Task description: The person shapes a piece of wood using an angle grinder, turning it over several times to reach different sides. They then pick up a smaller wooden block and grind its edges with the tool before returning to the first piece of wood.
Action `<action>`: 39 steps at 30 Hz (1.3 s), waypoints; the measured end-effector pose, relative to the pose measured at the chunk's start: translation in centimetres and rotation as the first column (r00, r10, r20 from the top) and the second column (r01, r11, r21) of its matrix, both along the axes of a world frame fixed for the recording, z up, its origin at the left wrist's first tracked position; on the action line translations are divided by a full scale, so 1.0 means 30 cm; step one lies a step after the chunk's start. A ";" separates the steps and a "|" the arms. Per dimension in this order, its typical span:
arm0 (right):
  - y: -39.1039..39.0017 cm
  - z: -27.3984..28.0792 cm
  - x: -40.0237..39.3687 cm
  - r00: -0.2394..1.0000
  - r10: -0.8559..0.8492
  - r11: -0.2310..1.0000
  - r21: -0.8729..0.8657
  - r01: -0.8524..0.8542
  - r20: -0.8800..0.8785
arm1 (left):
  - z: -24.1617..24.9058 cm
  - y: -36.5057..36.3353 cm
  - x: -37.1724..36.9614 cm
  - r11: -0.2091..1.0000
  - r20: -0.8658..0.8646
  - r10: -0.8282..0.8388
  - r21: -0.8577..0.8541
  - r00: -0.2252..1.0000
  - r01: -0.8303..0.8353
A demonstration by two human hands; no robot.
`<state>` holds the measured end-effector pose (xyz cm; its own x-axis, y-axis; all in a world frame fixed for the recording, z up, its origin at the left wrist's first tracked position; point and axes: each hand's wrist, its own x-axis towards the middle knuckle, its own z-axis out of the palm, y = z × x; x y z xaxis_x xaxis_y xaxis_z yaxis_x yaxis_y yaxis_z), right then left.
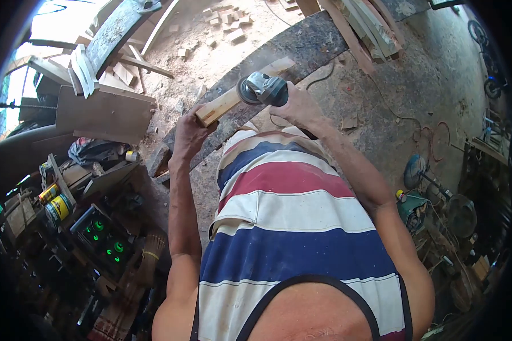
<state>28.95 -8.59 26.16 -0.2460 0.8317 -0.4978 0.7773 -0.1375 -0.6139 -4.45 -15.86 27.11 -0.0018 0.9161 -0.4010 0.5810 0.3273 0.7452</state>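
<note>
My left hand [192, 135] is closed round the near end of a pale wooden piece [221, 105], which slants away to the upper right over a dark, worn plank [307, 42]. In my right hand [300, 108] is an angle grinder [265, 87], gripped at its dark body. The grinder's round disc [246, 91] lies against or just over the middle of the wood; exact contact cannot be made out. Haze blurs the far end of the wood. My right fingers are partly hidden behind the grinder.
Small wood blocks [227, 23] and sawdust lie on the floor ahead. Long boards [367, 28] lean at the upper right. A cardboard panel [105, 113] and yellow-labelled cans [58, 208] stand at left. Cords [401, 116] cross the floor at right, near a fan-like round object [461, 216].
</note>
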 end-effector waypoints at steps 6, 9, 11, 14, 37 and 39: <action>0.015 -0.098 0.082 0.998 -0.045 0.999 0.002 0.045 0.034 | 0.025 0.004 0.006 0.999 0.005 -0.022 0.024 1.000 0.022; 0.025 -0.123 0.116 0.990 -0.091 0.996 0.008 0.090 0.105 | 0.036 0.005 0.009 1.000 0.021 -0.025 0.006 0.999 0.025; 0.038 -0.139 0.123 0.979 -0.133 0.991 0.010 0.133 0.155 | 0.033 0.003 0.004 1.000 -0.012 -0.021 0.004 1.000 0.022; 0.050 -0.125 0.128 0.966 -0.173 0.983 -0.025 0.181 0.191 | -0.003 0.002 -0.013 1.000 -0.009 -0.021 -0.006 1.000 0.021; 0.038 -0.073 0.056 0.996 -0.024 1.000 0.006 0.024 0.091 | -0.014 0.015 -0.034 0.999 0.013 -0.024 -0.034 1.000 0.025; 0.060 -0.107 0.097 0.993 -0.038 0.999 0.034 0.034 0.114 | -0.002 0.018 -0.030 0.999 0.020 -0.031 -0.032 0.999 0.032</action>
